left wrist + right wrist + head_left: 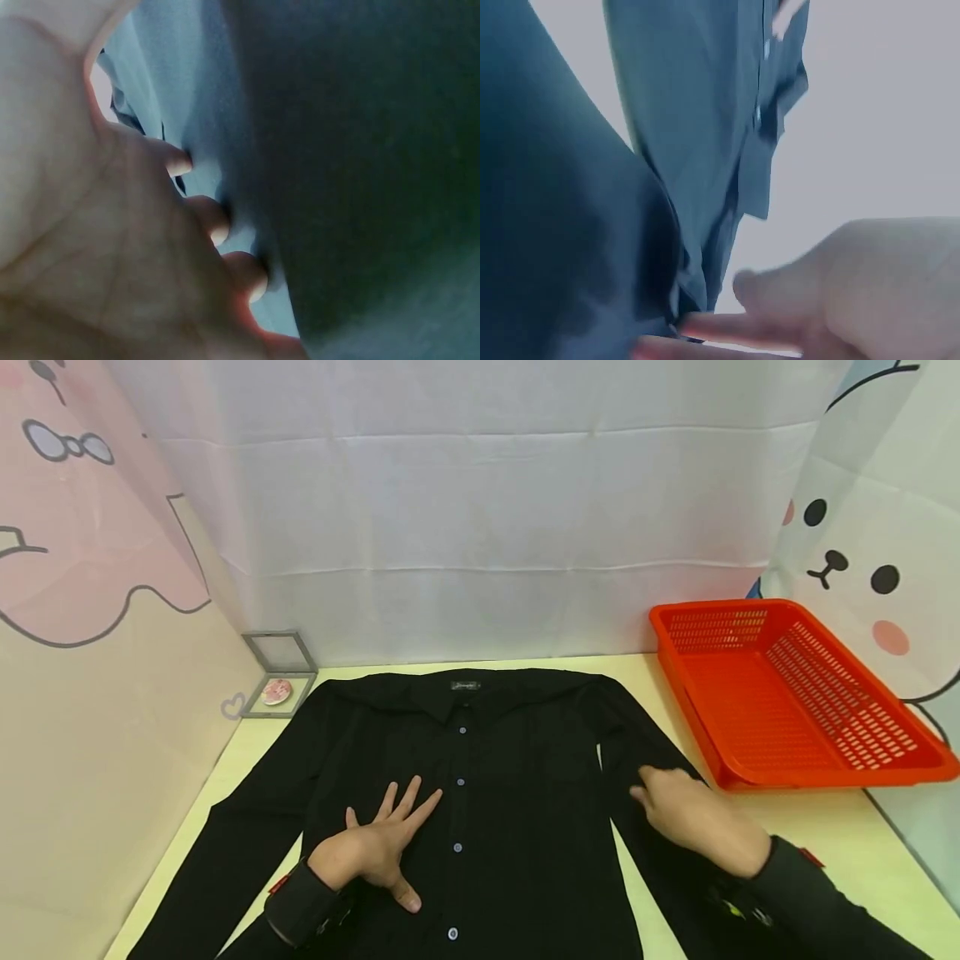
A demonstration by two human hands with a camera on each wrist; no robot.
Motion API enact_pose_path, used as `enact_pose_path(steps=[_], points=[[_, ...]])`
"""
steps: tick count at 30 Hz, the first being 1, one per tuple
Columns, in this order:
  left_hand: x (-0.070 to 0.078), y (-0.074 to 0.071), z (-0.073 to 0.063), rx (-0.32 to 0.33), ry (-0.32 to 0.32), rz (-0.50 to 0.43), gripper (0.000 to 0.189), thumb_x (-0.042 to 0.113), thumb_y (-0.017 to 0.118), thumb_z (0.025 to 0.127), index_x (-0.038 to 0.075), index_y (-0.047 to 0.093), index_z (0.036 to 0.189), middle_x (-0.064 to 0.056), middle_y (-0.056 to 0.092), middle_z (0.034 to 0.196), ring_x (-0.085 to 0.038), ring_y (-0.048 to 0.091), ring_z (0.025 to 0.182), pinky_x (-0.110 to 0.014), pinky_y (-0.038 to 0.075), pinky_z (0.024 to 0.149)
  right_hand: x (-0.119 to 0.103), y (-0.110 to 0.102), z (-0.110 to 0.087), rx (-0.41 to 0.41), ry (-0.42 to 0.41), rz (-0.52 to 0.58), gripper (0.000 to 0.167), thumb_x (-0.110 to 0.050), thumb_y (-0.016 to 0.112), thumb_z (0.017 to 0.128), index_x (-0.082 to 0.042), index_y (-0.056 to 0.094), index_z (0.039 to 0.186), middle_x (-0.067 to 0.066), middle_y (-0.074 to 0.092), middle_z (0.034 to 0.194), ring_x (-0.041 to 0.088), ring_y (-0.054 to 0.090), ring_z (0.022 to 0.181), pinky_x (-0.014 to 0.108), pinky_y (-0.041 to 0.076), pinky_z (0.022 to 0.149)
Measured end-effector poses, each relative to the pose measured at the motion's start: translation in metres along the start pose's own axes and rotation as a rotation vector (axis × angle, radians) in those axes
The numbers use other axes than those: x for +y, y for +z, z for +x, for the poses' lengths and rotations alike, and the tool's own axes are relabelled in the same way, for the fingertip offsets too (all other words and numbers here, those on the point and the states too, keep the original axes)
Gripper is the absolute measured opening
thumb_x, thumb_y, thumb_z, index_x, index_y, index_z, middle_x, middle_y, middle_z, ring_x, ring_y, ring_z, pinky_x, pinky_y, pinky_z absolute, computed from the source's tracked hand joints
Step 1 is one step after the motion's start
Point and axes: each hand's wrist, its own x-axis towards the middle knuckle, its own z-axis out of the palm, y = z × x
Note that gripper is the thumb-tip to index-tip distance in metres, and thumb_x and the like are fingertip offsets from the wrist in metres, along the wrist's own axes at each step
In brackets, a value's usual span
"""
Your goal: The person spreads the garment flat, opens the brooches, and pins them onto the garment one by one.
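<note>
A black button-up shirt lies spread face up, its collar at the far side and its buttoned front down the middle. My left hand rests with spread fingers on the shirt's chest, left of the button row; the left wrist view shows its palm and fingertips against the cloth. Over the sleeve on the right is my right hand, slightly blurred. In the right wrist view its fingers reach out fairly straight at the dark cloth, with the thumb apart from them.
A red plastic basket stands at the right, close beyond my right hand. At the back left sits an open small grey-framed box with a pink-and-white round item inside. White curtain and printed cloth panels border the pale table.
</note>
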Motion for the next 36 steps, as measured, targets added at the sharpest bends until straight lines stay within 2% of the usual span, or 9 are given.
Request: enact_pose_path(steps=[3, 5, 8, 12, 19, 23, 26, 32, 36], points=[[0.002, 0.000, 0.001, 0.003, 0.004, -0.004, 0.151, 0.066, 0.093, 0.043, 0.059, -0.004, 0.158, 0.003, -0.015, 0.174, -0.035, -0.012, 0.160, -0.091, -0.005, 0.102, -0.002, -0.013, 0.034, 0.190, -0.041, 0.034, 0.009, 0.000, 0.057, 0.096, 0.008, 0.060, 0.097, 0.020, 0.063, 0.079, 0.032, 0.062, 0.072, 0.046, 0.052, 0.064], [0.002, 0.000, 0.002, 0.007, 0.015, -0.007, 0.151, 0.066, 0.093, 0.043, 0.059, -0.004, 0.159, 0.003, -0.015, 0.174, -0.036, -0.012, 0.160, -0.091, -0.005, 0.102, 0.002, -0.019, 0.055, 0.244, -0.033, 0.035, 0.005, 0.004, 0.054, 0.092, 0.006, 0.058, 0.090, 0.017, 0.059, 0.073, 0.032, 0.059, 0.068, 0.042, 0.047, 0.060], [0.003, 0.002, 0.005, 0.004, 0.026, -0.014, 0.150, 0.067, 0.092, 0.043, 0.059, -0.004, 0.159, 0.003, -0.015, 0.174, -0.036, -0.012, 0.160, -0.091, -0.006, 0.102, 0.011, -0.025, 0.078, 0.250, 0.017, 0.035, 0.011, 0.005, 0.053, 0.089, 0.005, 0.060, 0.081, 0.016, 0.056, 0.068, 0.030, 0.054, 0.063, 0.035, 0.037, 0.057], [0.005, 0.003, 0.004, -0.005, 0.018, -0.011, 0.151, 0.067, 0.092, 0.043, 0.059, -0.004, 0.158, 0.004, -0.016, 0.174, -0.035, -0.013, 0.160, -0.091, -0.006, 0.103, 0.017, -0.024, 0.097, 0.146, 0.041, 0.133, 0.019, -0.003, 0.058, 0.097, 0.010, 0.069, 0.088, 0.019, 0.064, 0.076, 0.027, 0.061, 0.060, 0.034, 0.048, 0.056], [0.003, 0.002, 0.002, -0.003, 0.019, 0.000, 0.151, 0.070, 0.090, 0.041, 0.061, -0.007, 0.157, 0.004, -0.017, 0.173, -0.035, -0.013, 0.160, -0.091, -0.006, 0.103, 0.010, -0.016, 0.098, 0.077, -0.071, 0.172, 0.030, -0.012, 0.070, 0.097, 0.012, 0.068, 0.114, 0.025, 0.069, 0.099, 0.033, 0.065, 0.084, 0.046, 0.056, 0.079], [-0.005, 0.000, 0.000, -0.004, 0.001, -0.006, 0.151, 0.070, 0.090, 0.039, 0.065, -0.007, 0.155, 0.008, -0.017, 0.173, -0.035, -0.013, 0.160, -0.092, -0.005, 0.102, 0.013, -0.007, 0.093, 0.145, -0.069, 0.085, 0.009, 0.005, 0.062, 0.090, 0.008, 0.070, 0.095, 0.019, 0.061, 0.080, 0.032, 0.059, 0.072, 0.042, 0.051, 0.063], [-0.013, -0.002, -0.003, -0.009, -0.040, 0.001, 0.151, 0.067, 0.091, 0.038, 0.068, -0.007, 0.153, 0.011, -0.017, 0.173, -0.035, -0.013, 0.160, -0.092, -0.002, 0.102, 0.018, 0.001, 0.091, 0.235, -0.069, 0.023, 0.014, 0.010, 0.055, 0.089, 0.003, 0.066, 0.084, 0.013, 0.055, 0.073, 0.028, 0.054, 0.066, 0.040, 0.044, 0.058], [-0.020, -0.006, -0.009, -0.021, -0.068, -0.004, 0.152, 0.064, 0.092, 0.038, 0.066, -0.006, 0.154, 0.011, -0.019, 0.172, -0.038, -0.015, 0.159, -0.093, 0.002, 0.100, 0.013, 0.011, 0.091, 0.277, -0.240, -0.048, 0.007, 0.004, 0.072, 0.088, 0.001, 0.075, 0.093, 0.017, 0.068, 0.091, 0.033, 0.066, 0.085, 0.049, 0.059, 0.075], [-0.019, -0.005, -0.010, -0.020, -0.064, -0.009, 0.152, 0.065, 0.092, 0.038, 0.066, -0.006, 0.154, 0.010, -0.020, 0.172, -0.039, -0.015, 0.159, -0.093, 0.003, 0.100, 0.005, 0.014, 0.094, 0.340, -0.334, -0.036, 0.004, -0.001, 0.074, 0.090, -0.002, 0.077, 0.088, 0.012, 0.068, 0.087, 0.028, 0.065, 0.080, 0.045, 0.059, 0.073]])
